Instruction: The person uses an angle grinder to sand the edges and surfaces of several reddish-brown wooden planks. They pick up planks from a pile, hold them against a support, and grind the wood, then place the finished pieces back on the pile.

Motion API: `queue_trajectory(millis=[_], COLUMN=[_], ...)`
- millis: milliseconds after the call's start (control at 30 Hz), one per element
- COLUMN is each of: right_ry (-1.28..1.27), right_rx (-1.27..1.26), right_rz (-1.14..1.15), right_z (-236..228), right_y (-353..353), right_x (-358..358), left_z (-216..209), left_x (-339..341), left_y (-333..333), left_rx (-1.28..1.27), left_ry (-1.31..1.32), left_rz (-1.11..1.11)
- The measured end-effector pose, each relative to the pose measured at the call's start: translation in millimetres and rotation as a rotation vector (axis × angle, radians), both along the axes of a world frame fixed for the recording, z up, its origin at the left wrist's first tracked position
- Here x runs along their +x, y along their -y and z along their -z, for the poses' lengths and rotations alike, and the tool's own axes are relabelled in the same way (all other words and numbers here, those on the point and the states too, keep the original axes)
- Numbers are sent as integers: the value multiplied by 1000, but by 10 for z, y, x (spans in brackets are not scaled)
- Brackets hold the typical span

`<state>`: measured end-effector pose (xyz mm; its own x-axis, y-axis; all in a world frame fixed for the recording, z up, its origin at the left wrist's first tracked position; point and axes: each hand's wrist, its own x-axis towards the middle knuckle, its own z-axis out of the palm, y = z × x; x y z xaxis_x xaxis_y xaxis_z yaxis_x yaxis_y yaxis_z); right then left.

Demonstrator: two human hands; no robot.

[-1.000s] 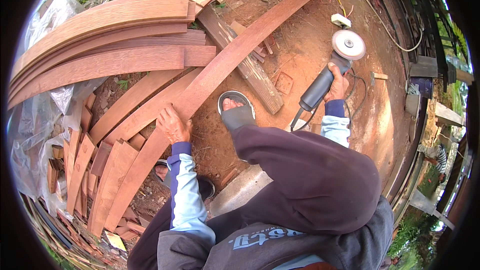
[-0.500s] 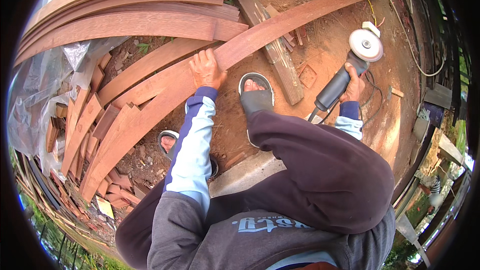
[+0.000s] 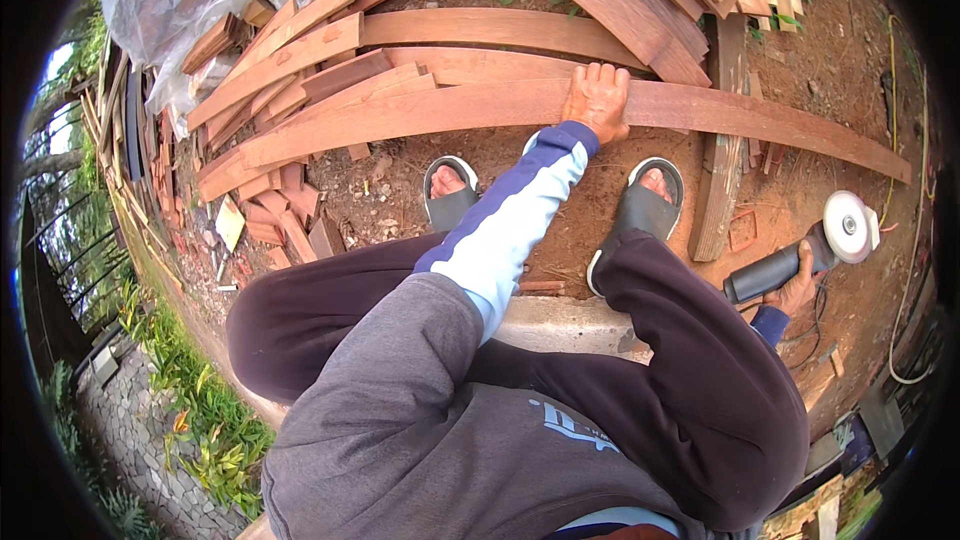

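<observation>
The left hand (image 3: 598, 105) clasps a long, curved, reddish-brown wooden board (image 3: 420, 112), grip curled over its edge; the right hand (image 3: 796, 290) wraps its grip around a black, cylindrical-bodied angle grinder (image 3: 762, 277).

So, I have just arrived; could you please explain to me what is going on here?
A person has the left hand closed over a long plank, which passes across a beam. The right hand holds a grinder off to the right. Its disc is apart from the plank; whether it spins, I cannot tell. More boards lie stacked beyond the plank, and offcuts lie to the left.
</observation>
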<state>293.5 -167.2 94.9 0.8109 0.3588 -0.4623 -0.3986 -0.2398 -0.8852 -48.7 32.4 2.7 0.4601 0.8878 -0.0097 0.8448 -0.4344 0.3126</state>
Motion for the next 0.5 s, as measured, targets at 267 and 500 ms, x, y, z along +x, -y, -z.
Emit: queue_trajectory(millis=[267, 500], right_ry=[68, 119], right_rx=[-182, -162], right_rz=[-14, -67], right_z=[-52, -14], right_y=[-42, 1], right_x=[-34, 15], left_z=[-79, -77], left_x=[-186, -156], left_y=[102, 45], left_rx=[-27, -59], left_ry=[3, -63], left_rz=[-15, 35])
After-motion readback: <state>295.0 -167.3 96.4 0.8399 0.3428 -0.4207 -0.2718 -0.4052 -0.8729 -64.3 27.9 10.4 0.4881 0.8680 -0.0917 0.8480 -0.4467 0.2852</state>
